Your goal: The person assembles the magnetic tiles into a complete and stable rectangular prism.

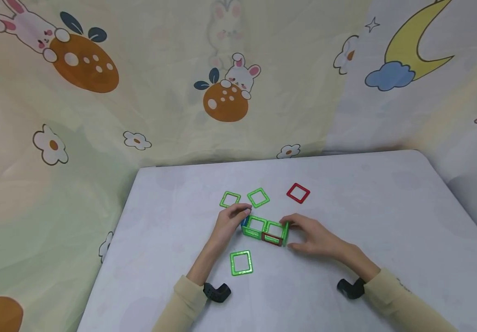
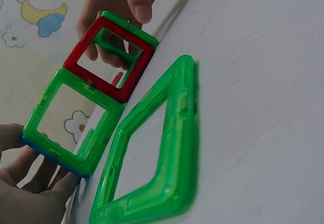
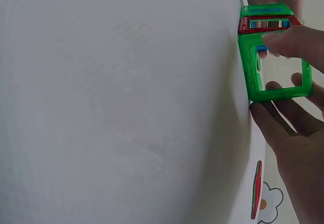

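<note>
A small box-like build of magnetic tiles stands on the table in the head view. A blue tile point(image 1: 244, 222) closes its left end, and a green end tile point(image 1: 286, 234) stands upright at the right. Along the front are a green front tile point(image 2: 105, 139) and a red tile point(image 2: 83, 42), side by side. My left hand point(image 1: 229, 224) holds the blue end, its thumb at the upper edge and fingers against the outer face. My right hand point(image 1: 315, 236) grips the green end tile between thumb and fingers; in the right wrist view the thumb overlaps its opening.
One loose green tile point(image 1: 241, 273) lies flat nearer me. Behind the build are another green tile point(image 1: 222, 199), partly beside my left fingers, a third green tile point(image 1: 265, 194) and a loose red tile point(image 1: 302, 187). A patterned cloth hangs behind the white table point(image 1: 367, 198).
</note>
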The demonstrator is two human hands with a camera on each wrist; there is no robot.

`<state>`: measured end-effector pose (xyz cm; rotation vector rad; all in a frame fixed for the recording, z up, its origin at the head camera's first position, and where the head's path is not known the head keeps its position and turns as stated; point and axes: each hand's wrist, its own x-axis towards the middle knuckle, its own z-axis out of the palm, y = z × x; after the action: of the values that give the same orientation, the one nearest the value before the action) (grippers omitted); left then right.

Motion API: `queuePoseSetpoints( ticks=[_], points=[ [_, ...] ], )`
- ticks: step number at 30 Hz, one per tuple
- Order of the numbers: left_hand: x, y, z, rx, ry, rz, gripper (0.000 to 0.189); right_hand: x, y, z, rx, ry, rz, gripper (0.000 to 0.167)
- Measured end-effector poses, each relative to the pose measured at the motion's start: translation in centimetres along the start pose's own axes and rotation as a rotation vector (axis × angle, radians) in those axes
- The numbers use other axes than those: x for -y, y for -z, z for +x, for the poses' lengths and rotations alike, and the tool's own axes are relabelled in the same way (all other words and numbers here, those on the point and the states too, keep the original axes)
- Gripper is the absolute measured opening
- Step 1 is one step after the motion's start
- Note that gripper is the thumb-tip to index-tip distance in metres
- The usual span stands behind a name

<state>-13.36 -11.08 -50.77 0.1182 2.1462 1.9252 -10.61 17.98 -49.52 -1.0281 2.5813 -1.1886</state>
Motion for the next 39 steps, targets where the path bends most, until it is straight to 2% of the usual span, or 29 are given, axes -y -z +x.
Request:
queuePoseSetpoints(
  ticks=[5, 13, 18, 29, 39],
  points=[
    [0.0, -0.1, 0.2, 0.009, 0.004, -0.026, 0.035, 0.4, -0.2, -0.3, 0.009, 0.003, -0.022, 0.062],
    [0.2, -0.2, 0.3, 0.005, 0.006, -0.048, 0.039, 1.1, -0.5, -0.7, 0.035, -0.052, -0.055, 0.064],
    [0.3, -0.1, 0.1, -0.018, 0.002, -0.041, 0.033, 1.3, -0.7, -0.9, 0.029, -0.024, -0.055, 0.064],
    [0.1, 0.7, -1.7, -0.055, 0.013, 0.020, 0.034, 1.8, -0.9, -1.3, 0.048, -0.054, -0.060, 0.062],
    [0.1, 1.2, -2.8, -0.035, -0.018, 0.008, 0.030, 2.2, -1.2, -1.7, 0.048, 0.027, -0.035, 0.054]
  ],
)
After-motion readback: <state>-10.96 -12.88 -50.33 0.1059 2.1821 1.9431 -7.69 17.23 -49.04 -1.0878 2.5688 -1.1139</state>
